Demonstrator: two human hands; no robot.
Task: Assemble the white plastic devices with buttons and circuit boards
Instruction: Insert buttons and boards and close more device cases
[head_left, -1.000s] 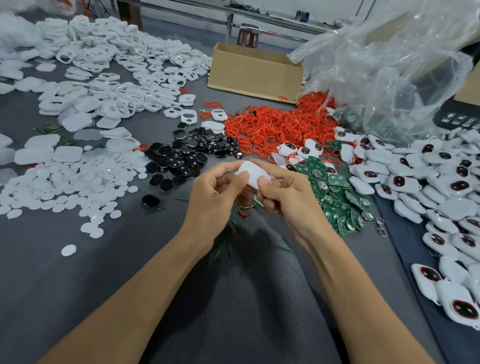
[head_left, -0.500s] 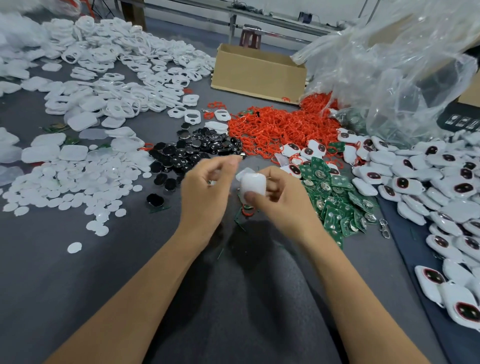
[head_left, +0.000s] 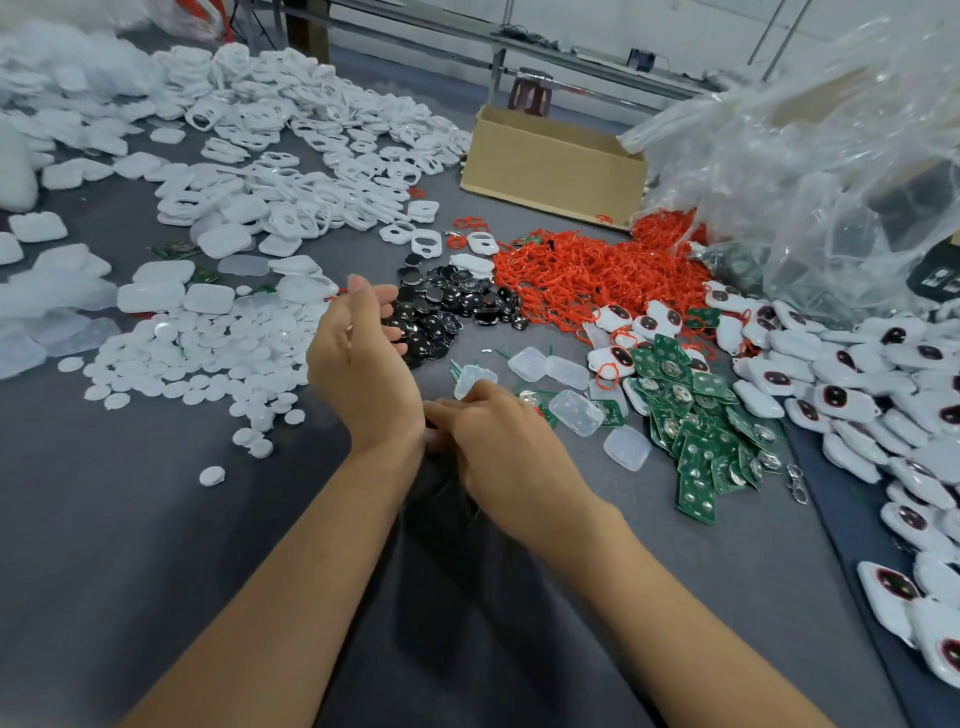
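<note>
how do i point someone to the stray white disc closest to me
Start at the big spread of white discs on the left of the grey table. Follow its near edge toward the person, to the left of the left arm. The stray disc lies alone on bare cloth, touching nothing, nearer the person than every other disc.
</note>
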